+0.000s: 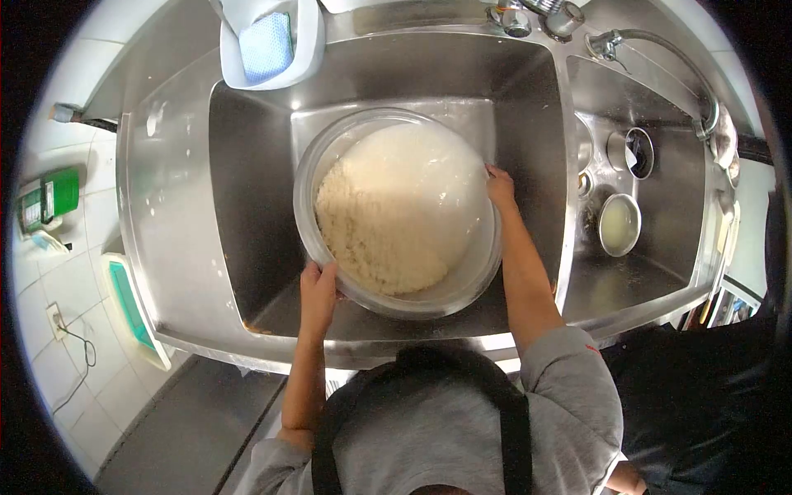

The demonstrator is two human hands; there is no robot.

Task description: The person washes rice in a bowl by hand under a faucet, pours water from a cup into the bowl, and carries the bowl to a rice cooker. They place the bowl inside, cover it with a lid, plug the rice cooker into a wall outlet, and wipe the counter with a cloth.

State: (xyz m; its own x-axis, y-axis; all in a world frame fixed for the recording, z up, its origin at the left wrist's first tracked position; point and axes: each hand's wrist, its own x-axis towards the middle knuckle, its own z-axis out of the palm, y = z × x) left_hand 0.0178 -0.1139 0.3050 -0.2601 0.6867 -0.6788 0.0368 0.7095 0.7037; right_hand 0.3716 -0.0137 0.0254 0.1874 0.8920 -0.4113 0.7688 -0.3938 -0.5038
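A large metal bowl [306, 210] is held over the left basin of a steel sink [268, 272]. Inside it, pale rice grains [371, 247] are heaped toward the near left, and cloudy white water [433, 165] covers the far and right side. The bowl seems tilted toward the far right. My left hand [318, 289] grips the rim at the near left, thumb on top. At the right side of the rim, my right hand [500, 186] is closed around the edge, its fingers partly hidden. Whether the bowl's base touches the sink floor is hidden.
A white container with a blue cloth [266, 48] sits at the back left rim. The right basin holds a small pot with cloudy liquid [619, 225] and another metal pot [631, 153]. A hose faucet [606, 45] stands behind. Another person's dark clothing [701, 396] is at the right.
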